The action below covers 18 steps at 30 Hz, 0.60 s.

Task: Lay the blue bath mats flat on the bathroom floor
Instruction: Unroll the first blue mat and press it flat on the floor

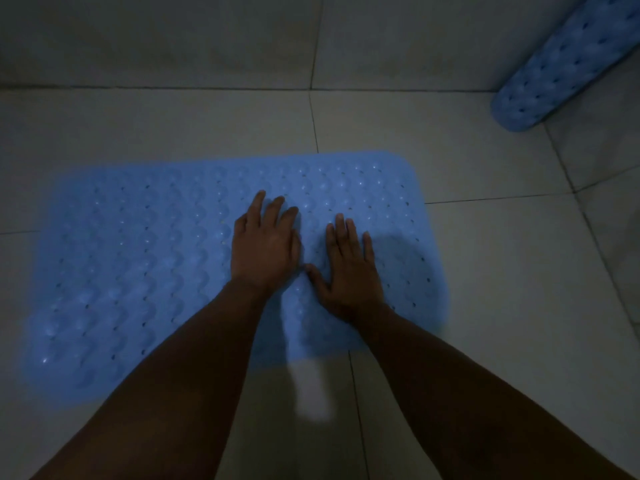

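Head view, dim light: blue bath mat (138, 258) lies spread flat on the tiled floor (485, 271). Left hand (265, 245) and right hand (349, 268) rest palm-down side by side on its right half, fingers straight and spread. Second blue mat (561, 64), rolled, lies far right by the wall (156, 36).

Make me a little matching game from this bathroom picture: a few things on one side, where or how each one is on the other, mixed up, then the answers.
Things:
1. flat mat
2. second mat
3. left hand
4. floor tiles

States:
A. pale, with dark joint lines
B. spread out on the floor
C. upper right corner, not yet laid flat
D. fingers straight, pressing on blue

Pairs: 1-B, 2-C, 3-D, 4-A
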Motion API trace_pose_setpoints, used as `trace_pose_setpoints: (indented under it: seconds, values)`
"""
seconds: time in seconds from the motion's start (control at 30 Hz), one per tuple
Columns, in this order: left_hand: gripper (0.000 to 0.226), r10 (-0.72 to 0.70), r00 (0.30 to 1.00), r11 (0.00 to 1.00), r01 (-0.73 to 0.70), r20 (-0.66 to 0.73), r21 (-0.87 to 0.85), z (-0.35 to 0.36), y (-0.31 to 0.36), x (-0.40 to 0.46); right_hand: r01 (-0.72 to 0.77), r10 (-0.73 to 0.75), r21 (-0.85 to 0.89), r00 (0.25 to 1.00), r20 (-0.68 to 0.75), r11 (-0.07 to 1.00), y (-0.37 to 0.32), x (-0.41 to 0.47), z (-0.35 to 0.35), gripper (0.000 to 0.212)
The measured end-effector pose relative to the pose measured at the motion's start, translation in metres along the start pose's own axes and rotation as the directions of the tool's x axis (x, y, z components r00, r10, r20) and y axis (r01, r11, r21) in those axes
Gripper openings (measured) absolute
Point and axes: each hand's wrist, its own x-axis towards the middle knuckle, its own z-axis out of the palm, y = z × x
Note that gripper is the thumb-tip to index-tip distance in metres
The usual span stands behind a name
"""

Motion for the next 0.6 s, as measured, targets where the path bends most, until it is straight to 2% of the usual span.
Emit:
trace_pose_setpoints:
  seconds: [0.1, 0.17, 0.23, 0.27, 0.37, 0.43, 0.5, 0.6]
  values:
    - [0.051, -0.039, 0.999, 0.999, 0.039, -0.017, -0.009, 0.000, -0.009, 0.001, -0.013, 0.010, 0.030, 0.993, 0.115, 0.999, 0.000, 0.003, -0.006, 0.092]
    - [0.051, -0.074, 0.997, 0.997, 0.074, -0.011, -0.007, -0.009, -0.014, 0.001, -0.022, -0.004, 0.100, 0.968, 0.253, 0.995, 0.004, 0.009, -0.019, 0.090]
    - [0.049, -0.139, 0.990, 0.990, 0.140, 0.037, -0.007, -0.014, -0.015, 0.004, -0.080, -0.008, 0.191, 0.907, 0.422, 0.978, 0.009, 0.032, -0.043, 0.082]
    - [0.049, -0.169, 0.982, 0.985, 0.170, 0.080, -0.004, -0.020, -0.010, 0.006, -0.125, -0.005, 0.252, 0.887, 0.461, 0.960, 0.014, 0.043, -0.063, 0.072]
    - [0.054, -0.189, 0.964, 0.982, 0.191, 0.184, 0.006, -0.028, 0.022, 0.016, -0.232, 0.110, 0.395, 0.945, 0.306, 0.889, 0.036, 0.072, -0.114, 0.044]
    - [0.056, -0.126, 0.971, 0.991, 0.130, 0.204, -0.010, -0.025, 0.052, 0.020, -0.226, 0.150, 0.376, 0.964, 0.220, 0.898, 0.055, 0.077, -0.131, 0.041]
    - [0.057, -0.056, 0.973, 0.995, 0.074, 0.224, -0.070, -0.016, 0.084, 0.020, -0.202, 0.141, 0.337, 0.970, 0.196, 0.919, 0.072, 0.072, -0.135, 0.039]
    - [0.064, 0.081, 0.951, 0.986, -0.032, 0.297, -0.166, 0.009, 0.126, 0.014, -0.195, 0.164, 0.362, 0.980, 0.114, 0.912, 0.095, 0.058, -0.132, 0.034]
